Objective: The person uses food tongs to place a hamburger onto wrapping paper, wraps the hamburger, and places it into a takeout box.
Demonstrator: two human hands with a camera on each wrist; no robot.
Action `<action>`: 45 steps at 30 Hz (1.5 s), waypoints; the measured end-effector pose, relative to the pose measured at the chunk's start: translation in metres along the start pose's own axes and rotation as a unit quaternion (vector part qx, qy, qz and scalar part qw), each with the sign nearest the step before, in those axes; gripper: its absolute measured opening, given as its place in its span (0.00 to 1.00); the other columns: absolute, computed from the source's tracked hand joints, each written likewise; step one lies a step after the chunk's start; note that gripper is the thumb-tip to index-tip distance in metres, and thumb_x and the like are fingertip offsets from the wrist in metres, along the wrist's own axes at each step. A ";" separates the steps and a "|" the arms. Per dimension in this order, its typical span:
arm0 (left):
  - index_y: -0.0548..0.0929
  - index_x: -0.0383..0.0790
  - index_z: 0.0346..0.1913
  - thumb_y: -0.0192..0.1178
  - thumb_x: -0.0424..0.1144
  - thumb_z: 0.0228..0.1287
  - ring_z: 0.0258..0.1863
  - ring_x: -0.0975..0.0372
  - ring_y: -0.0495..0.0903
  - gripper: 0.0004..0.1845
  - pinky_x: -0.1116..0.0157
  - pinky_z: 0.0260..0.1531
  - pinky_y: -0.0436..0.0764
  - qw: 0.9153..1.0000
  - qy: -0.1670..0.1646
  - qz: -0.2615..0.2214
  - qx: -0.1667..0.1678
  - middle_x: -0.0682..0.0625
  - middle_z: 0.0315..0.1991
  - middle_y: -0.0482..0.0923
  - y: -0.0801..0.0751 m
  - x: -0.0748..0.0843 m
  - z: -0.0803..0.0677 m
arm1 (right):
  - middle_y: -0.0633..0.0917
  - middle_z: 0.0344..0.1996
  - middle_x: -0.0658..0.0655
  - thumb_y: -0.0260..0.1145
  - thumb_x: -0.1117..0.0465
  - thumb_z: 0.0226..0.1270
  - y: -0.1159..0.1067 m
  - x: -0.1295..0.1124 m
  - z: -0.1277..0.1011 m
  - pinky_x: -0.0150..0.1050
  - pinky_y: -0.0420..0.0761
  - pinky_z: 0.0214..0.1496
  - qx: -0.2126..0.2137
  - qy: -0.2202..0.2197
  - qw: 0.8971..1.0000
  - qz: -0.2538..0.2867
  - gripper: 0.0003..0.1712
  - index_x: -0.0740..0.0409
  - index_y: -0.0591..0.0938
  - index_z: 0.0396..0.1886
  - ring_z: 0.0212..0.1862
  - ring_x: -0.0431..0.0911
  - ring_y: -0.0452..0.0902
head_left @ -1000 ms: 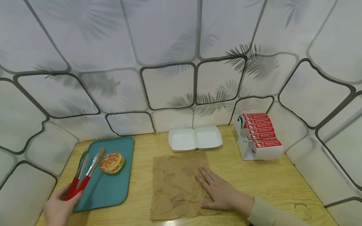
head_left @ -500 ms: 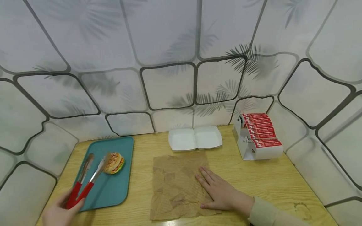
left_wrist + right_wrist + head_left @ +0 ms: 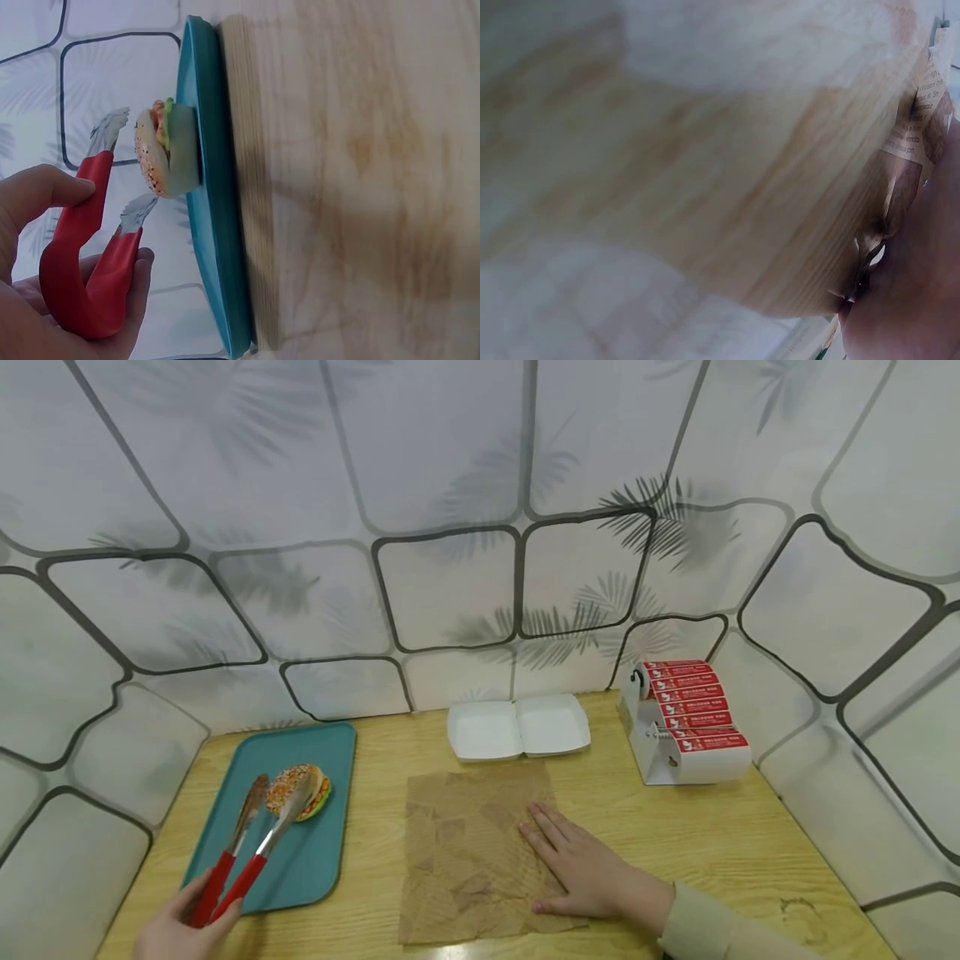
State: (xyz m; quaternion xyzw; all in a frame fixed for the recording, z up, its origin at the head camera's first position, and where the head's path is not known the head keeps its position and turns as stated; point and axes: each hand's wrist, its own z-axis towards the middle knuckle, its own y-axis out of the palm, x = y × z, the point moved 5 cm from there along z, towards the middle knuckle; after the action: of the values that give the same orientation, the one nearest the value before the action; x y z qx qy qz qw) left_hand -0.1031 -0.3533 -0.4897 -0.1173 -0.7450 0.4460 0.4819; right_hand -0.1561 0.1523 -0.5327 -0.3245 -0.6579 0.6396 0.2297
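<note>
Left of the brown paper sheet (image 3: 468,860), at the far-left end of the layout, the left hand (image 3: 180,931) holds the red-handled tongs (image 3: 257,866) in its grip, the tongs' arms standing apart. Beneath the tongs, also left of the sheet, the teal tray (image 3: 318,872) rests on the wooden tabletop (image 3: 675,835). The seeded burger (image 3: 283,787) sits upright on the tray, left of the sheet; one tong tip overlaps it in the head view, but contact cannot be confirmed. The sheet itself lies flat and creased. Just behind it, the white box (image 3: 517,731) lies opened in two halves. The right hand (image 3: 577,870) rests palm down across the sheet's right edge, grip wide, fingers extended. Behind and right of the sheet stands the label dispenser (image 3: 690,718), loaded with red-and-white labels.
</note>
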 end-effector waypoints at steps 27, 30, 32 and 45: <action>0.74 0.18 0.68 0.77 0.41 0.57 0.31 0.53 0.83 0.42 0.70 0.24 0.75 0.999 0.010 0.031 -0.017 0.22 0.52 0.84 0.005 -0.014 0.000 | 0.55 0.85 0.70 0.50 0.18 0.71 -0.002 0.000 -0.001 0.58 0.71 0.81 0.004 -0.001 1.000 0.021 0.62 0.61 0.56 0.86 0.85 0.63 0.52; 0.73 0.17 0.67 0.76 0.41 0.57 0.33 0.49 0.84 0.42 0.69 0.25 0.75 0.999 0.007 0.034 -0.024 0.21 0.52 0.83 0.007 -0.016 0.000 | 0.55 0.85 0.69 0.49 0.18 0.71 -0.002 0.000 0.000 0.57 0.71 0.81 0.000 0.002 1.000 0.014 0.63 0.60 0.56 0.86 0.86 0.63 0.52; 0.74 0.17 0.67 0.76 0.41 0.57 0.35 0.47 0.85 0.41 0.69 0.25 0.75 0.999 0.013 0.032 -0.027 0.21 0.52 0.82 0.009 -0.016 0.000 | 0.55 0.85 0.70 0.49 0.18 0.71 -0.002 -0.001 0.000 0.57 0.71 0.81 0.002 0.002 1.000 0.009 0.63 0.60 0.57 0.86 0.85 0.63 0.53; 0.75 0.19 0.69 0.80 0.42 0.55 0.43 0.38 0.88 0.44 0.71 0.24 0.81 0.998 -0.007 -0.020 -0.053 0.20 0.61 0.78 0.020 -0.022 0.009 | 0.54 0.85 0.69 0.49 0.18 0.70 0.000 0.001 0.001 0.58 0.72 0.80 0.000 0.001 1.000 0.018 0.63 0.59 0.56 0.87 0.86 0.62 0.51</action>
State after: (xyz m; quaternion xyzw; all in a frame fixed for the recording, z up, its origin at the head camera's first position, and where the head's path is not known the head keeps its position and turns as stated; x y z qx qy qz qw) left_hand -0.1040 -0.3601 -0.5195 -0.1246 -0.7732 0.3969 0.4786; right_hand -0.1575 0.1523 -0.5332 -0.3372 -0.6514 0.6434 0.2192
